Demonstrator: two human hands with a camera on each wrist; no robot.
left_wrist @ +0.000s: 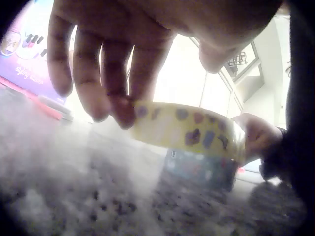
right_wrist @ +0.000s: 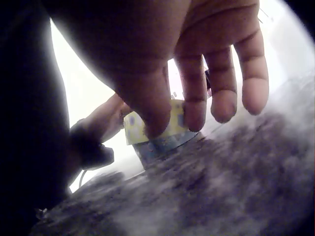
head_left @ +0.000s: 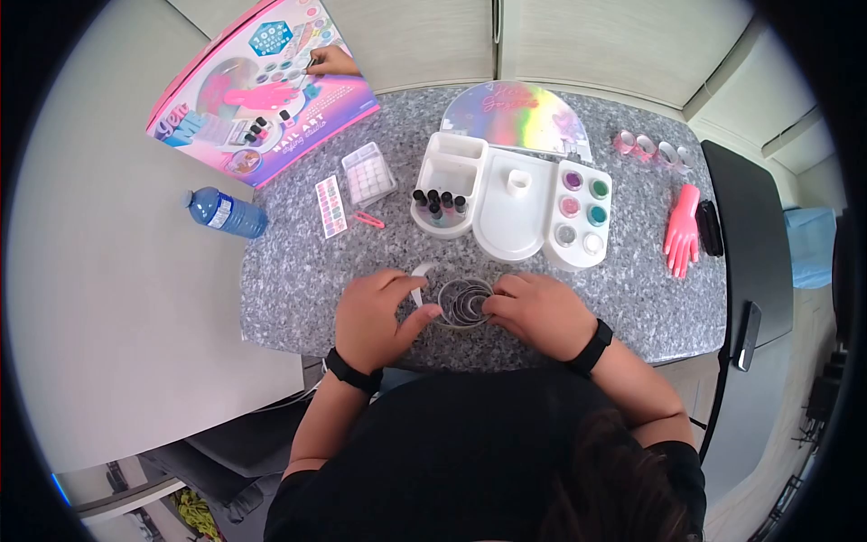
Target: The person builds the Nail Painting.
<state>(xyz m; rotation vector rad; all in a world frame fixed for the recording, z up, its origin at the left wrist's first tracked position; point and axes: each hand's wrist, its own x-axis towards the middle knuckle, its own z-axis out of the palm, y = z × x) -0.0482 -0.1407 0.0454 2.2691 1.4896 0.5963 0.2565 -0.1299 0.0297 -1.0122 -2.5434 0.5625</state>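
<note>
Nested rings of coiled bands (head_left: 464, 303) lie on the counter between both hands, with a loose curved white strip (head_left: 418, 294) at their left. My left hand (head_left: 372, 318) is spread over the left side, fingertips at the strip and thumb apart beside the rings. In the left wrist view, a fingertip of the left hand (left_wrist: 113, 54) touches the end of a patterned yellow band (left_wrist: 184, 129), which sits above a bluish band (left_wrist: 202, 167). My right hand (head_left: 546, 314) pinches the rings' right edge; in the right wrist view its thumb lies against the yellow band (right_wrist: 135, 129).
Behind the hands stand a white tray (head_left: 513, 212) with small bottles and coloured pots, and a shiny arched panel (head_left: 515, 117). At left are a water bottle (head_left: 228, 212), a large box (head_left: 262, 90), a clear case (head_left: 368, 173) and a sticker sheet (head_left: 331, 206). A pink model hand (head_left: 684, 230) lies right.
</note>
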